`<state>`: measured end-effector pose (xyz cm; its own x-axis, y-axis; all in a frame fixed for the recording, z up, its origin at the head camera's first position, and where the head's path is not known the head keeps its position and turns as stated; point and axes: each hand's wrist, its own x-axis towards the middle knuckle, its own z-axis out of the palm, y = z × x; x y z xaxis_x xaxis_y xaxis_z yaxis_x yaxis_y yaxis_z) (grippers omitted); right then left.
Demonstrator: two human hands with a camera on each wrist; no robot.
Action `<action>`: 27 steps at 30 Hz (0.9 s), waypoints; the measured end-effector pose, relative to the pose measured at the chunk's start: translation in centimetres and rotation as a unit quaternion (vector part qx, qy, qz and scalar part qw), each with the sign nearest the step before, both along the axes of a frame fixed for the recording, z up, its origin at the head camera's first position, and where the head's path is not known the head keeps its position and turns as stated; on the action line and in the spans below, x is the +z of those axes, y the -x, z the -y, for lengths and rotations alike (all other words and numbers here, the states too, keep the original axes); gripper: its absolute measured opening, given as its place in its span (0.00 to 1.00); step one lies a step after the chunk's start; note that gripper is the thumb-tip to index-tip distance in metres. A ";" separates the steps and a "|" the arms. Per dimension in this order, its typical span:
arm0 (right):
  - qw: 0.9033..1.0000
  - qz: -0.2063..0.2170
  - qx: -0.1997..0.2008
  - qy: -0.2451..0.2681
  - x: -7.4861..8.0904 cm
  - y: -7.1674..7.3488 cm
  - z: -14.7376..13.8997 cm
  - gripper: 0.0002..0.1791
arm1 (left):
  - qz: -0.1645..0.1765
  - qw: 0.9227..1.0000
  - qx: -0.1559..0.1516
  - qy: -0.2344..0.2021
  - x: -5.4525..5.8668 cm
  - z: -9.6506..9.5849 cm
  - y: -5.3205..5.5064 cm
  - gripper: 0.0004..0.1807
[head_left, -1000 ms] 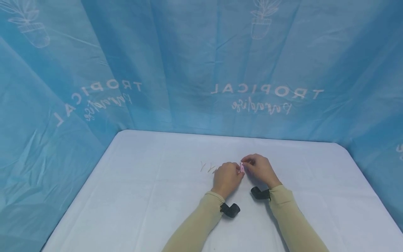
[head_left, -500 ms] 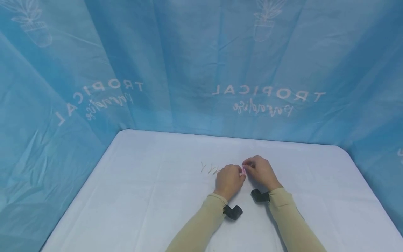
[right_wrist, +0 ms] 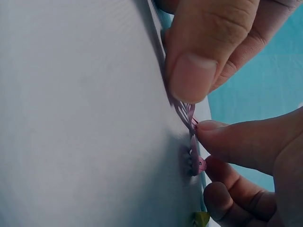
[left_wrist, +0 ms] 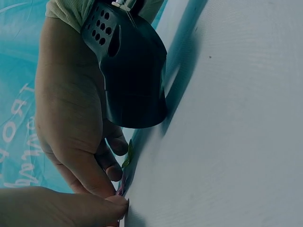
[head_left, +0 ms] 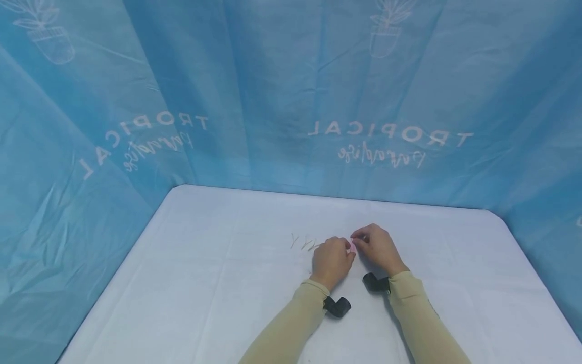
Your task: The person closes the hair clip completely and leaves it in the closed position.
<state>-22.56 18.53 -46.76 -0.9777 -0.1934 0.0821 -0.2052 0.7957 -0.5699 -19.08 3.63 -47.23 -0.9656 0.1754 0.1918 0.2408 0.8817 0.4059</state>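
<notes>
The pink piece (head_left: 352, 246) sits between the two hands, just above or on the table (head_left: 254, 283) (the wrist views don't settle which). The right hand (head_left: 379, 247) pinches its far end, thumb and forefinger nearly closed with only that thin thing between them; the left hand (head_left: 330, 260) pinches it nearer the person, fingers curled and drawn together. So small a thing probably needs both grips, one steadying it while the other works its strands. Its long axis runs away from the person, roughly upright in the head view, with the strands bunched under the right thumb and a pink knob (right_wrist: 202, 164) toward the left fingers. Pale Y shapes (head_left: 294, 239) lie in a row beside the left hand, perhaps set there to be within reach, their forks pointing mostly away.
</notes>
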 end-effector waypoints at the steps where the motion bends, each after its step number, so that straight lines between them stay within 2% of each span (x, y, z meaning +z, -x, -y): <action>1: 1.000 -0.001 0.001 0.001 0.0 0.0 0.0 0.07 | 0.000 1.000 0.000 0.001 0.0 0.0 0.0 0.11; 8: 1.000 -0.016 0.003 0.004 -0.2 0.1 -0.2 0.06 | -0.004 1.000 -0.004 0.000 -0.1 0.0 0.0 0.11; 18: 1.000 -0.011 -0.006 0.014 0.2 0.1 -0.3 0.08 | 0.006 1.000 -0.004 -0.002 0.5 0.1 -0.1 0.11; 24: 0.999 -0.018 -0.008 0.026 0.4 0.1 -0.2 0.10 | -0.001 0.999 -0.001 -0.036 1.3 0.8 -0.2 0.11; 27: 0.999 -0.017 -0.007 0.038 0.6 -0.3 0.0 0.10 | 0.009 0.999 0.005 -0.049 1.6 1.2 -0.2 0.12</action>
